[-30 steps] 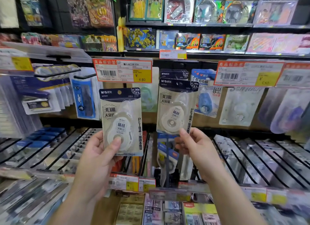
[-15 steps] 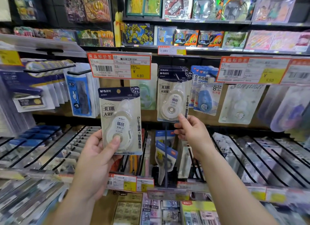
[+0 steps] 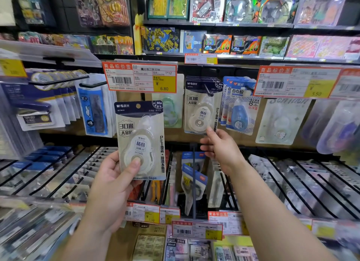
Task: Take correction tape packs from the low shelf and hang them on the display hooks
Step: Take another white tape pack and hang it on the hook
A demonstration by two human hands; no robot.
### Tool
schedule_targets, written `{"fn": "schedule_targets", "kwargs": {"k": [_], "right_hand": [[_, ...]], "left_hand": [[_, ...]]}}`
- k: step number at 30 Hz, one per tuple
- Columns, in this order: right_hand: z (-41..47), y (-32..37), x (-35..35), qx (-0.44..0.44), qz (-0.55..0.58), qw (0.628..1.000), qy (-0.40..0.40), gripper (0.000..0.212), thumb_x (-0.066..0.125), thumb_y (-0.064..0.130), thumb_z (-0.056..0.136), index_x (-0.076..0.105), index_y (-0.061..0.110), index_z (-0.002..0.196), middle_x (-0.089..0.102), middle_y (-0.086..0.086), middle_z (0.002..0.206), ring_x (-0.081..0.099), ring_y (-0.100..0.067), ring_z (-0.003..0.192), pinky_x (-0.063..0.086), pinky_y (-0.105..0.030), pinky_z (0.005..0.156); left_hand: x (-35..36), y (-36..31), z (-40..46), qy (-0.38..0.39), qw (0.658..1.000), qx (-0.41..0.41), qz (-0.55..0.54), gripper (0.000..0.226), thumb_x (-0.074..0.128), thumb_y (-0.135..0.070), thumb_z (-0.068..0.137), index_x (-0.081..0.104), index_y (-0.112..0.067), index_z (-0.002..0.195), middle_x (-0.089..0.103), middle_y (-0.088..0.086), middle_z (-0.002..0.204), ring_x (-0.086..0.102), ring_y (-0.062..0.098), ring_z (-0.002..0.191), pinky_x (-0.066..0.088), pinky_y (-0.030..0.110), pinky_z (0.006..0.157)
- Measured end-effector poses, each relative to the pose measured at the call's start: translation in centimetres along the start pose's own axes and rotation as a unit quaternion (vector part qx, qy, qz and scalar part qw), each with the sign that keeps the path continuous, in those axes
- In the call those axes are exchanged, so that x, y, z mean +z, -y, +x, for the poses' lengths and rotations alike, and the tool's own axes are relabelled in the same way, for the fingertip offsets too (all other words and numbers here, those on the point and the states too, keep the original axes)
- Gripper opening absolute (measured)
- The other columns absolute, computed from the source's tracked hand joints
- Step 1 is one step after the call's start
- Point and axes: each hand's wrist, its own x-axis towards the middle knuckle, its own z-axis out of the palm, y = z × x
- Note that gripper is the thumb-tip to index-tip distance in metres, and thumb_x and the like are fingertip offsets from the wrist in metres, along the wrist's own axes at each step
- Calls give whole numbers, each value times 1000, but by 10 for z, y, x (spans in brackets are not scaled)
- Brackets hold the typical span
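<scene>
Head view: the left hand (image 3: 111, 184) grips a cream-and-navy carded correction tape pack (image 3: 141, 140) upright, thumb pressed on the clear blister, the other fingers behind the card. Its round hang hole sits well above the thumb, free of any hook. The right hand (image 3: 219, 149) reaches up to an identical hung pack (image 3: 201, 108), the front one of a stack on a black wire display hook (image 3: 208, 90). Its fingertips (image 3: 209, 131) meet that pack's lower edge; whether they pinch it or merely steady it is hard to tell at this angle.

One pack looks just hung, with the hand-held one next. That calls for lifting the card, lining its hole with the hook tip above the right fingertips, and sliding it back.

An orange price tag (image 3: 139, 77) hangs directly above the left fingers and may crowd the approach. Blue glue-tape packs (image 3: 240, 112) hang just right of the hook.
</scene>
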Motion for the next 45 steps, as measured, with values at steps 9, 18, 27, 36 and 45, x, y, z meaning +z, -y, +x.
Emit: {"fn": "schedule_targets", "kwargs": {"k": [9, 18, 27, 36, 45], "right_hand": [[3, 5, 1, 20, -5, 1000, -2, 47, 54, 48, 97, 50, 14, 130, 67, -2, 87, 63, -14, 75, 51, -26, 64], [-9, 4, 0, 49, 15, 999, -10, 39, 54, 40, 99, 51, 15, 129, 64, -6, 90, 60, -14, 69, 48, -25, 61], [-104, 24, 4, -44, -78, 996, 17, 28, 59, 32, 96, 55, 28, 123, 69, 0, 97, 68, -7, 81, 56, -24, 71], [-159, 32, 11, -177, -159, 971, 20, 9, 68, 35, 89, 67, 26, 87, 68, -7, 76, 62, -26, 69, 53, -42, 65], [-154, 39, -4, -185, -129, 974, -22, 5, 63, 26, 93, 67, 27, 90, 69, -4, 74, 63, -23, 68, 50, -27, 59]], "left_hand": [[6, -1, -7, 6, 1000, 0, -16, 77, 87, -37, 57, 57, -14, 124, 75, 7, 110, 72, 22, 102, 60, 26, 76], [12, -6, -18, 17, 1000, -9, -24, 73, 87, -37, 52, 58, -16, 115, 77, 5, 103, 74, 20, 96, 59, 24, 71], [27, -2, -22, 39, 999, -10, 11, 47, 69, -23, 72, 59, -17, 117, 76, 3, 105, 72, 18, 99, 51, 39, 89], [60, -2, -37, 89, 996, 4, 25, 41, 69, -22, 72, 60, -19, 112, 77, -2, 97, 74, 15, 91, 57, 20, 69], [80, -9, -32, 117, 991, 30, 60, 38, 69, -25, 80, 58, -22, 116, 75, -6, 104, 72, 10, 97, 57, 20, 73]]}}
